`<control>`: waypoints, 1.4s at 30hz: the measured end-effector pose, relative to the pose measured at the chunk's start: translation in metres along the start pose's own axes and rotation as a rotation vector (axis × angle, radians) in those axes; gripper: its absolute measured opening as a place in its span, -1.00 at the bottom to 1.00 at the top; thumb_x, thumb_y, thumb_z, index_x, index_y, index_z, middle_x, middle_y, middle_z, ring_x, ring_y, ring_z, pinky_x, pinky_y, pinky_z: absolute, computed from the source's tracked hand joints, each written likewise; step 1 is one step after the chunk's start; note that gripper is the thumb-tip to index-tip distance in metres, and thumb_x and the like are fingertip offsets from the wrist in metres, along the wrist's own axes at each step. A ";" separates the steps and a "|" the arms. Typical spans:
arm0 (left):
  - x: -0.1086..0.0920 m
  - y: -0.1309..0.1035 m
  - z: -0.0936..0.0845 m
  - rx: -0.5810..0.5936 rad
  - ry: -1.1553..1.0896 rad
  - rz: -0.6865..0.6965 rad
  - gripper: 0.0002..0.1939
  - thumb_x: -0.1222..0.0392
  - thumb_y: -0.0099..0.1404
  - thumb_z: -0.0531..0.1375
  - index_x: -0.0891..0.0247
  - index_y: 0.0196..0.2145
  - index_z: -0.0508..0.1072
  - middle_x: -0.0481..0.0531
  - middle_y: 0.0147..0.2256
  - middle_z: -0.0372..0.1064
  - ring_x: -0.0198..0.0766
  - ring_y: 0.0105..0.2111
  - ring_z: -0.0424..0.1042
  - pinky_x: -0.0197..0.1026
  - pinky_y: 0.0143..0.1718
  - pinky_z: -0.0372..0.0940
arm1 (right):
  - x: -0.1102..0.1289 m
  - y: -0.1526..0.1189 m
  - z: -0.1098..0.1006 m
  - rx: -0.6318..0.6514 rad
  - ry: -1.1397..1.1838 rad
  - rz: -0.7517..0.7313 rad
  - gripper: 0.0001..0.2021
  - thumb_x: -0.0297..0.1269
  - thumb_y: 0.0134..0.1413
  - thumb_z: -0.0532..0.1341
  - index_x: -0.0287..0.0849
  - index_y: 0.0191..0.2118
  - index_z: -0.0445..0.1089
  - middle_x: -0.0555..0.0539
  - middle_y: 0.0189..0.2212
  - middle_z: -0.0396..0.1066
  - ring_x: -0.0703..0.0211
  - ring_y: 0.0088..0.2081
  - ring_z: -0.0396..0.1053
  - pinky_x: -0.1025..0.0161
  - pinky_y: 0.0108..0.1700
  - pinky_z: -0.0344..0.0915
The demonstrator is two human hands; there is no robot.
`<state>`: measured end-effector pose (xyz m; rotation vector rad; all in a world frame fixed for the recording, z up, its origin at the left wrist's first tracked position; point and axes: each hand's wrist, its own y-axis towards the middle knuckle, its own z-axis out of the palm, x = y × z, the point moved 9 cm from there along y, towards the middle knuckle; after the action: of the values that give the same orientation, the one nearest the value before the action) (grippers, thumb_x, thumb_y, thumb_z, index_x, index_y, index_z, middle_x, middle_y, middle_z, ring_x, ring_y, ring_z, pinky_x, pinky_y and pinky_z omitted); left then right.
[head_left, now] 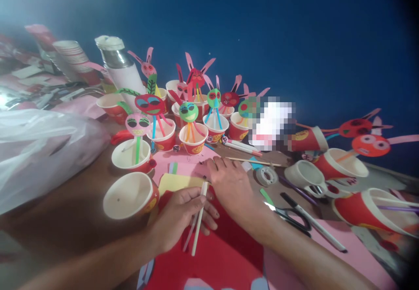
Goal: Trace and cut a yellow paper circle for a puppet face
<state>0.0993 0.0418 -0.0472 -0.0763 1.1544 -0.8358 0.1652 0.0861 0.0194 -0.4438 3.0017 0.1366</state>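
Note:
Low in the middle, my left hand point(191, 211) pinches a pale white straw point(198, 226) between thumb and fingers, above a red sheet point(229, 250). A second, translucent strip hangs beside the straw. My right hand point(227, 174) lies palm down just to the right and farther forward, its fingers curled down near the end of a thin wooden stick point(258, 162); whether they hold anything is hidden. Under and beside the hands are a yellow paper point(178, 182) and a pink paper point(160, 161). Several paper cups with puppet faces on straws, such as a green face point(189, 112), stand beyond.
An empty cup point(127, 196) and a plastic bag point(42, 150) are on the left. To the right lie a tape roll point(267, 176), a mug point(304, 174), scissors point(294, 218) and a black marker point(322, 229). A flask point(119, 63) stands behind, before a blue wall.

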 end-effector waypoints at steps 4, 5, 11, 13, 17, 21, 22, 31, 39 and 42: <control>0.001 0.000 0.001 0.018 -0.015 0.004 -0.88 0.24 0.25 0.08 0.36 -0.37 0.34 0.11 -0.45 0.43 -0.27 -0.56 0.43 -0.26 -0.53 0.30 | -0.002 0.024 0.006 0.003 -0.067 0.036 -0.78 -0.58 0.07 0.03 -0.37 -0.20 0.36 -0.32 -0.30 0.42 -0.08 -0.24 0.34 0.08 -0.25 0.18; 0.002 0.000 0.002 0.024 -0.025 -0.001 -0.89 0.25 0.25 0.07 0.36 -0.35 0.33 0.11 -0.45 0.43 -0.28 -0.56 0.43 -0.26 -0.53 0.29 | -0.004 0.029 0.010 0.008 -0.080 0.042 -0.79 -0.58 0.07 0.03 -0.38 -0.22 0.37 -0.34 -0.30 0.42 -0.08 -0.24 0.34 0.08 -0.25 0.16; 0.006 0.000 0.002 0.057 -0.059 -0.023 -0.88 0.24 0.26 0.06 0.35 -0.30 0.32 0.07 -0.47 0.43 -0.29 -0.57 0.43 -0.29 -0.54 0.29 | -0.009 0.050 0.034 0.057 -0.107 0.028 -0.80 -0.54 0.07 0.04 -0.39 -0.27 0.40 -0.35 -0.32 0.44 -0.06 -0.28 0.35 0.07 -0.26 0.16; 0.006 0.000 0.002 0.057 -0.059 -0.025 -0.88 0.24 0.26 0.06 0.35 -0.30 0.32 0.08 -0.47 0.43 -0.30 -0.58 0.43 -0.30 -0.55 0.28 | -0.009 0.053 0.036 0.073 -0.108 0.007 -0.80 -0.52 0.07 0.06 -0.38 -0.27 0.42 -0.35 -0.31 0.44 -0.07 -0.25 0.34 0.06 -0.22 0.16; 0.008 0.001 0.001 0.053 -0.061 -0.033 -0.88 0.24 0.26 0.06 0.35 -0.31 0.32 0.09 -0.47 0.43 -0.31 -0.59 0.43 -0.30 -0.56 0.28 | -0.009 0.053 0.035 0.088 -0.112 -0.011 -0.78 -0.50 0.08 0.06 -0.36 -0.24 0.44 -0.35 -0.24 0.44 -0.10 -0.18 0.32 0.04 -0.18 0.15; 0.009 0.002 0.000 0.050 -0.063 -0.036 -0.88 0.24 0.26 0.06 0.35 -0.30 0.32 0.08 -0.48 0.43 -0.30 -0.58 0.44 -0.30 -0.55 0.29 | -0.012 0.047 0.030 0.106 -0.116 -0.014 -0.79 -0.52 0.04 0.08 -0.33 -0.30 0.48 -0.32 -0.21 0.43 -0.10 -0.16 0.31 0.07 -0.22 0.15; 0.010 0.003 -0.001 0.045 -0.061 -0.036 -0.88 0.24 0.26 0.06 0.35 -0.30 0.32 0.08 -0.48 0.43 -0.30 -0.58 0.44 -0.30 -0.55 0.29 | -0.013 0.044 0.028 0.113 -0.119 -0.011 -0.79 -0.53 0.03 0.09 -0.33 -0.31 0.48 -0.32 -0.22 0.43 -0.09 -0.18 0.31 0.07 -0.23 0.15; 0.006 0.004 -0.004 -0.006 -0.038 -0.026 -0.87 0.20 0.22 0.11 0.34 -0.41 0.32 0.07 -0.49 0.41 -0.27 -0.56 0.43 -0.27 -0.53 0.28 | -0.005 0.002 -0.005 0.132 -0.133 -0.006 -0.77 -0.57 0.02 0.05 -0.26 -0.41 0.45 -0.24 -0.40 0.43 -0.10 -0.30 0.34 0.01 -0.24 0.11; 0.003 0.005 -0.009 -0.051 -0.058 -0.016 -0.88 0.25 0.25 0.07 0.36 -0.31 0.34 0.15 -0.40 0.45 -0.18 -0.45 0.47 -0.20 -0.45 0.31 | -0.012 -0.028 -0.024 0.096 -0.082 0.010 -0.77 -0.58 0.04 0.05 -0.19 -0.36 0.41 -0.13 -0.46 0.40 -0.05 -0.35 0.36 0.06 -0.26 0.12; 0.000 0.004 -0.011 -0.083 -0.087 0.018 -0.89 0.26 0.25 0.06 0.35 -0.31 0.34 0.14 -0.39 0.44 -0.19 -0.44 0.47 -0.20 -0.44 0.32 | -0.010 -0.029 -0.027 0.072 -0.045 0.009 -0.79 -0.58 0.02 0.07 -0.19 -0.40 0.40 -0.11 -0.48 0.39 -0.02 -0.36 0.36 0.08 -0.27 0.14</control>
<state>0.0923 0.0483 -0.0533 -0.1688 1.1060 -0.7613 0.1811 0.0588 0.0448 -0.4149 2.9532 0.0392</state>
